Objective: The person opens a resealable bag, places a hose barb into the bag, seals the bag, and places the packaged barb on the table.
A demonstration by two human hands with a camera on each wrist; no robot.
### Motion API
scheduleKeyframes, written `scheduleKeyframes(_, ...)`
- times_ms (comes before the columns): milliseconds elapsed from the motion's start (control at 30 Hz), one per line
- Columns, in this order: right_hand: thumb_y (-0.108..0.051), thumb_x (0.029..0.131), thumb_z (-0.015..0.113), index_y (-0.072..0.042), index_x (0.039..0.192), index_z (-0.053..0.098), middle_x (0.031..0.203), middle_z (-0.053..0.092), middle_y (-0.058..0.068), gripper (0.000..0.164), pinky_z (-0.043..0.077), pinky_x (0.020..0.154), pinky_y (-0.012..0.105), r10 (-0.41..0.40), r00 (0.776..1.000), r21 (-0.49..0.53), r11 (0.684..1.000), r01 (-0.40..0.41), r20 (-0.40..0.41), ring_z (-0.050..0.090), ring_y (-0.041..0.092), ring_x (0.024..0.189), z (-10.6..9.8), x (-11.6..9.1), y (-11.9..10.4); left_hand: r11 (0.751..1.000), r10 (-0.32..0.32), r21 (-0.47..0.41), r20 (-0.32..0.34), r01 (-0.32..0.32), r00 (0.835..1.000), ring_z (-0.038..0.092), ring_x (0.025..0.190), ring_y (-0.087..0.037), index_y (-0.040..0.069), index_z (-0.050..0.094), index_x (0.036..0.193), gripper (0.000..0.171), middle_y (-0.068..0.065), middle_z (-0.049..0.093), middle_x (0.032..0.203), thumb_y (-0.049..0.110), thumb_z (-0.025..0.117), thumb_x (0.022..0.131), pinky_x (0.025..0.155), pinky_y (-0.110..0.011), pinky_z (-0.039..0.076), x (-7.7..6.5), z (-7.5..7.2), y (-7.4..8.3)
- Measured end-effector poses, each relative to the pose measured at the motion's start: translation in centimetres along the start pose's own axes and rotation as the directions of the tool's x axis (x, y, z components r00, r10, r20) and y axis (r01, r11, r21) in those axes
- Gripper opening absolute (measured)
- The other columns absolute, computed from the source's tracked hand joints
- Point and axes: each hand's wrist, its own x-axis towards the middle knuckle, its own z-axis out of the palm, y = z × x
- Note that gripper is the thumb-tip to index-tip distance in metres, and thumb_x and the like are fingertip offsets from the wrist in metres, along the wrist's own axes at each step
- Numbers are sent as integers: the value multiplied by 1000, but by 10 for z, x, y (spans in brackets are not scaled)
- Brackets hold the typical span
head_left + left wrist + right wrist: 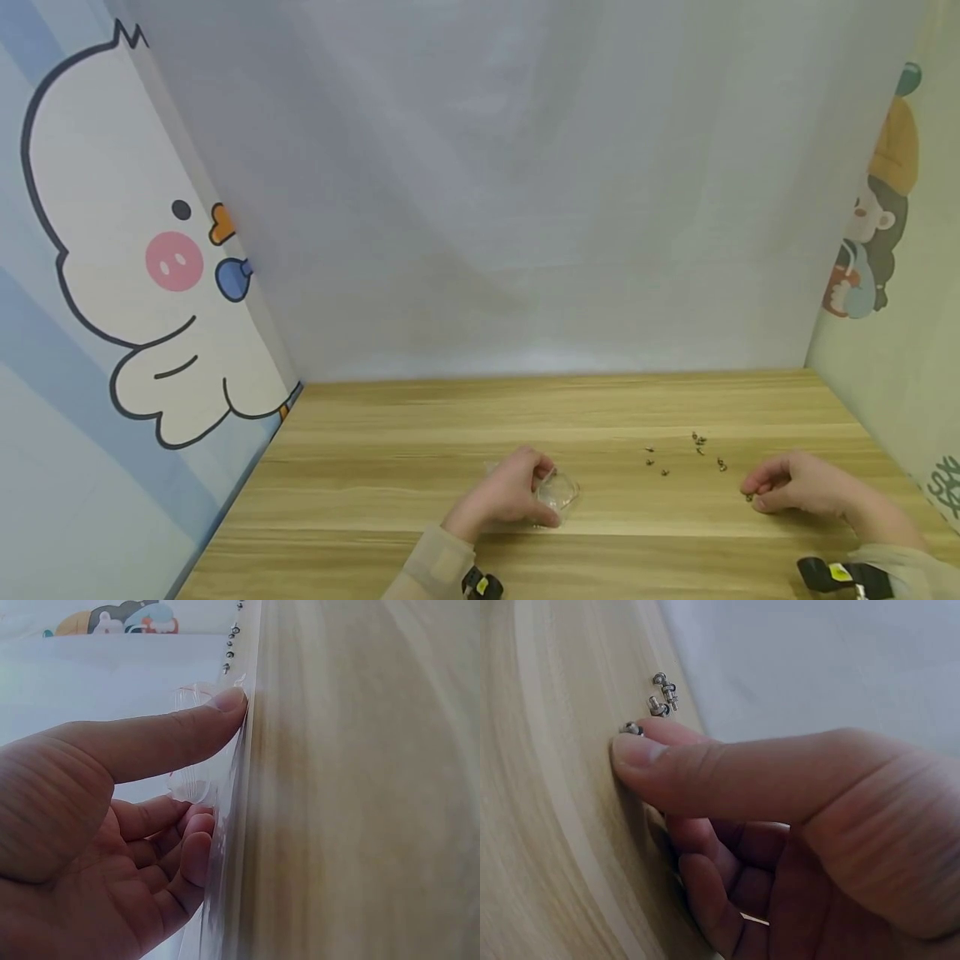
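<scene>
My left hand (512, 490) is low on the table, thumb and fingers holding a clear plastic zip bag (559, 492) with its mouth facing right. Thin red lines edge the bag (196, 691) in the left wrist view. Further right, my right hand (813, 490) pinches a small metal screw (631, 728) between thumb and index finger, right at the tabletop. The screw's head pokes out past the thumb tip, while the rest is hidden by the fingers. Several similar small screws (722, 466) lie loose between the hands, nearer the right one.
The wood-grain table (390, 433) reaches back to a pale grey sheet (525, 208). A panel with a cartoon bird (105, 183) borders the left side, and a pale green panel (862, 350) with a cartoon figure borders the right.
</scene>
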Motion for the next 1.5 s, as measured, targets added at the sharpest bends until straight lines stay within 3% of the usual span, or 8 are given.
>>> scheduleKeyframes(467, -3, 96, 77, 11, 108, 75, 95, 72, -1, 19, 53, 71, 24, -30, 1000, -37, 999, 30, 4, 58, -1, 83, -1, 0, 0, 1000, -13, 9, 7, 13, 1000, 57, 96, -11, -3, 65, 131, 69, -3, 63, 117, 10, 100, 73, 88, -27, 53, -1, -1, 2)
scheduleKeyframes(1500, -4, 96, 77, 7, 106, 77, 94, 72, 0, 15, 52, 69, 25, -3, 1000, -72, 997, 2, -15, 57, 0, 80, 0, -2, -6, 1000, -16, 14, 9, 16, 1000, 56, 95, -10, -3, 64, 131, 68, -2, 63, 116, 10, 99, 75, 89, -27, 53, -1, -1, 2)
